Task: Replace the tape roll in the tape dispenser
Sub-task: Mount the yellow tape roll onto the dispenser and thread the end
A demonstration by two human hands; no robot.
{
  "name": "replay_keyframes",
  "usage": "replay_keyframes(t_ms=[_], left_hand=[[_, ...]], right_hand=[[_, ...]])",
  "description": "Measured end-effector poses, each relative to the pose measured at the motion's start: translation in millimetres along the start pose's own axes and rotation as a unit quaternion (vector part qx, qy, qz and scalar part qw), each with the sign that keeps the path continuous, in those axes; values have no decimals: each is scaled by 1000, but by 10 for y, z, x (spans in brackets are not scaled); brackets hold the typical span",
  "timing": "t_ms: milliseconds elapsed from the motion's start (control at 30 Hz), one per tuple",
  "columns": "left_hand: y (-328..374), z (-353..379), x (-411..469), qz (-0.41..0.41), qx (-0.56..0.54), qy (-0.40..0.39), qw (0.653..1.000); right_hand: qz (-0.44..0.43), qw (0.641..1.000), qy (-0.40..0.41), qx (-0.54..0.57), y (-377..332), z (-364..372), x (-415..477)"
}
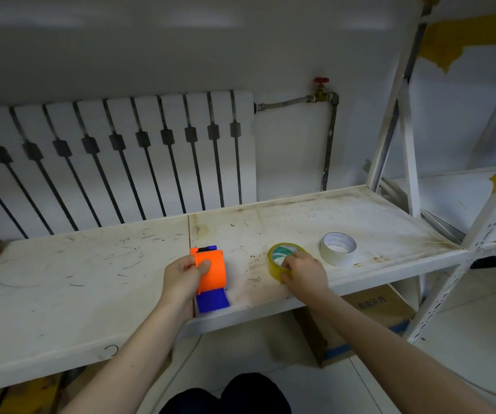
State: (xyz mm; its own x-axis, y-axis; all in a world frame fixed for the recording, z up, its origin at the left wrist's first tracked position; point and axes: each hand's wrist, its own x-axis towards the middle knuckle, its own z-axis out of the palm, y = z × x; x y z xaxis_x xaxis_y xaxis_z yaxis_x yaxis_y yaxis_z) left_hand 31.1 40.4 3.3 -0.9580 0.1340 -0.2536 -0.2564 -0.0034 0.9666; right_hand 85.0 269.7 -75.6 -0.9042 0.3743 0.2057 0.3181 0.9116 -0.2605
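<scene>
An orange tape dispenser (213, 271) with a blue handle lies on the white shelf (91, 279), near its front edge. My left hand (182, 277) grips the dispenser's left side, thumb on top of the orange cover. A yellow tape roll (276, 258) with a green-and-white core sits flat on the shelf to the right. My right hand (303, 273) is closed around its near edge. A white tape roll (338, 248) lies further right, untouched.
A white radiator (115, 156) and a pipe with a red valve (321, 85) stand behind the shelf. The shelf's white upright posts (405, 144) rise at the right. A cardboard box (369, 321) sits on the floor below.
</scene>
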Motion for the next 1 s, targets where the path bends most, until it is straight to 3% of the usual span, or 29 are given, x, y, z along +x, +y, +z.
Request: replay_keyframes(t_ms=[267, 333, 433, 667, 733, 867, 1000], left_hand=[[-140, -90, -21, -34, 8, -4, 999], [-161, -123, -10, -22, 43, -4, 999], [-170, -180, -13, -8, 102, -7, 995], [-221, -295, 24, 9, 146, -21, 989], [-227, -311, 28, 14, 143, -32, 989], [-192, -334, 11, -5, 60, -24, 998], [-112, -357, -62, 0, 0, -37, 999]], right_hand=[[11, 998, -28, 48, -27, -48, -62], [48, 997, -22, 58, -36, -75, -59], [113, 985, -83, 99, -46, -89, 13], [140, 972, -117, 147, -233, -113, 147], [169, 941, -122, 268, -348, -117, 164], [202, 789, -175, 553, -607, -269, 100], [159, 708, -227, 649, -802, -422, 25]])
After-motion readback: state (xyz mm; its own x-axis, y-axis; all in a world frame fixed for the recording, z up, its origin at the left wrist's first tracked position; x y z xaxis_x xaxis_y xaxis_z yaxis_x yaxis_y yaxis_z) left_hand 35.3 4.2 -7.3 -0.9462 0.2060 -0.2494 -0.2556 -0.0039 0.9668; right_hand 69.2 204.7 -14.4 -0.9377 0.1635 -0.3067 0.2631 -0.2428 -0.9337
